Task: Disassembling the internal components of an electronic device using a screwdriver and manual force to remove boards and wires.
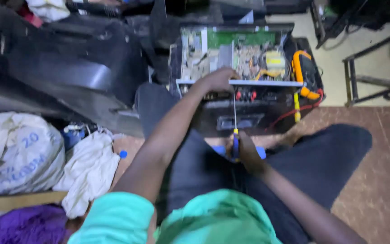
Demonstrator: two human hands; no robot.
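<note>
An opened electronic device [213, 115], a black box with its circuit boards [235, 52] bared, stands upright against my legs. My left hand [220, 77] rests on its upper front edge, fingers curled over the rim. My right hand [247, 151] grips the blue and yellow handle of a long screwdriver [234, 115]. Its thin shaft runs straight up to the device's front panel, near two red knobs [245, 95].
An orange and black multimeter [304, 68] with red lead lies right of the device. Black casings [64, 63] fill the upper left. White sacks [19, 153] and cloth [91, 169] lie at left, purple fabric [19, 226] below. A metal frame [366, 81] stands at right.
</note>
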